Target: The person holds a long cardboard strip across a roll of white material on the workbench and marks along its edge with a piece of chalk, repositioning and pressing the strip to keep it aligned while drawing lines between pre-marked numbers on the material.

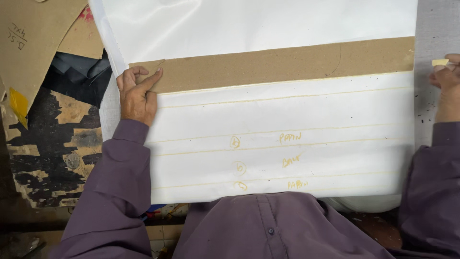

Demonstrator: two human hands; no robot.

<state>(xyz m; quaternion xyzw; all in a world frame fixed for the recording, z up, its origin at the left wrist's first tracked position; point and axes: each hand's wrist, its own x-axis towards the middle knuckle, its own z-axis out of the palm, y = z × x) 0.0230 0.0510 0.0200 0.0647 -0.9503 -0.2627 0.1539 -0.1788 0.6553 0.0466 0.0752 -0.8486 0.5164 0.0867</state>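
Our hands at the cutting table, white cloth under a cardboard strip

Our left hand (137,93) presses flat on the long brown cardboard strip (287,62) lying across the yellow-lined white fabric sheet (287,144); our right hand (446,81) pinches a small pale yellow chalk piece (440,62) over the grey worktable (438,24), brown cardboard patterns (33,38) lying far left.

A single view is given, taken from a head-worn camera looking almost straight down at close range. The white fabric (282,144) is seen filling the centre of the frame, the wearer's purple shirt (268,225) the lower edge.
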